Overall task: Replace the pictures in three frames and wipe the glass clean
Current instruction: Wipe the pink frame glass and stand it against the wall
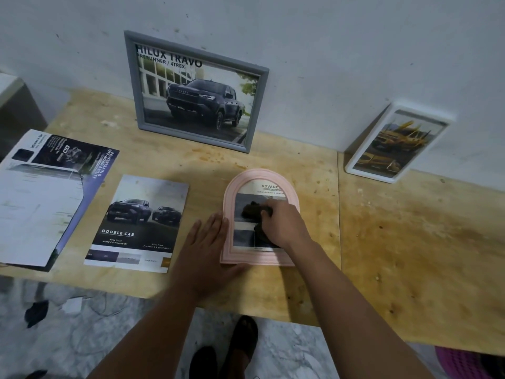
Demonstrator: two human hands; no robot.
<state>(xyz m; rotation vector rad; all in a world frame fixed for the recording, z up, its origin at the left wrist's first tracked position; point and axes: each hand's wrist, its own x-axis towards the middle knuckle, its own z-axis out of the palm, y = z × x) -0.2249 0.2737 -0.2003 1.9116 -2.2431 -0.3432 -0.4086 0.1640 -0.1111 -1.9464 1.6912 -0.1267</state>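
- While the right hand [284, 222], fingers curled round a dark cloth [254, 210], rubs the pink arched frame [258, 258] lying flat on the wooden table [410, 242], hard rubbing could slide it.
- Left of the frame, the left hand [209, 242] lies flat with straight fingers, merely touching its edge; that brace may slip.

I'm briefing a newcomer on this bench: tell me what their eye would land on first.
First, the pink arched picture frame lying flat at the middle of the plywood table, where the right hand presses a dark cloth on its glass and the left hand steadies its edge. Next, the grey rectangular frame with a pickup truck picture leaning on the wall behind.
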